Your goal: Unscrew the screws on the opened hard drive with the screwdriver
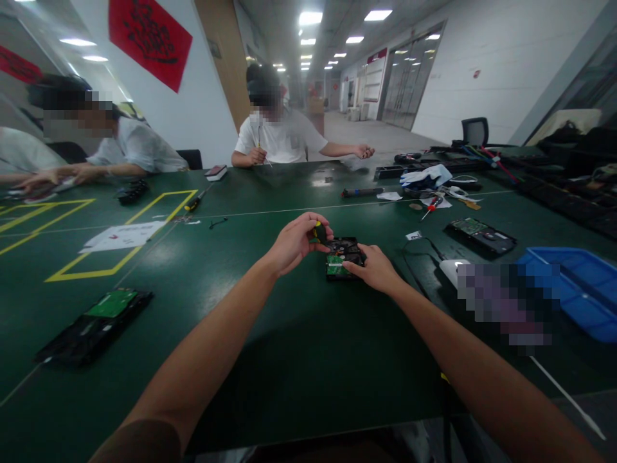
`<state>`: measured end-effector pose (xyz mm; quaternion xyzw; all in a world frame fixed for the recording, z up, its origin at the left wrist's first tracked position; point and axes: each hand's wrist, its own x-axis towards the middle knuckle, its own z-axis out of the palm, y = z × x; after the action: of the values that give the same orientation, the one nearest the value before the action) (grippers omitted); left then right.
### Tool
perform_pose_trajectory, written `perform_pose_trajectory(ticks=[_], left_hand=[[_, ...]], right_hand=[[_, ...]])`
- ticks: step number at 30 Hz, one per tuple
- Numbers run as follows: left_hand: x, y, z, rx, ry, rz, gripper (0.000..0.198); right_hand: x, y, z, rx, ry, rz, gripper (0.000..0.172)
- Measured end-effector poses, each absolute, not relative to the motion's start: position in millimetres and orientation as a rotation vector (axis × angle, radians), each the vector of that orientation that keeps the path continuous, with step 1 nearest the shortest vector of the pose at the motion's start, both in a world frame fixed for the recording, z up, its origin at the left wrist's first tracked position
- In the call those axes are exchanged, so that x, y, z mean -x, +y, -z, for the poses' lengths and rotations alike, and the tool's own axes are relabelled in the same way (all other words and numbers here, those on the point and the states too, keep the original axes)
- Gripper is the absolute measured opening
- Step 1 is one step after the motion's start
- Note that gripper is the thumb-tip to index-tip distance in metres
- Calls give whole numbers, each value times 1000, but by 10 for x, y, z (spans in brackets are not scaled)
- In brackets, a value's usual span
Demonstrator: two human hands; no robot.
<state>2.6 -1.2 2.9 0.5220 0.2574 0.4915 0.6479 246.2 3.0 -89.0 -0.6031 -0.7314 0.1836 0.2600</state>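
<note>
My left hand (299, 243) is closed around the black-and-yellow handle of a screwdriver (319, 231). It holds the screwdriver over the upper left of a hard drive (334, 270), whose green circuit board faces up. Whether the tip touches a screw is hidden by the fingers. From the right side, my right hand (378, 269) grips the same drive, its thumb lying across the top near the board. The drive rests on the green table (289, 334) in front of me.
More hard drives lie at left (96, 328) and right (482, 236). A blue tray (590, 262), a red screwdriver (433, 204) and cables are on the right. A printed sheet (120, 236) and another screwdriver (196, 199) lie left. A person (277, 138) sits opposite; others work at left.
</note>
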Motion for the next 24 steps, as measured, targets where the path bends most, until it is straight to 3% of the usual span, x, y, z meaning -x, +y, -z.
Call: perform_pose_trajectory(ticks=[24], left_hand=[[-28, -61, -57, -1317, 674, -1075, 26]], right_hand=[[-2451, 2, 843, 1617, -1978, -520, 63]])
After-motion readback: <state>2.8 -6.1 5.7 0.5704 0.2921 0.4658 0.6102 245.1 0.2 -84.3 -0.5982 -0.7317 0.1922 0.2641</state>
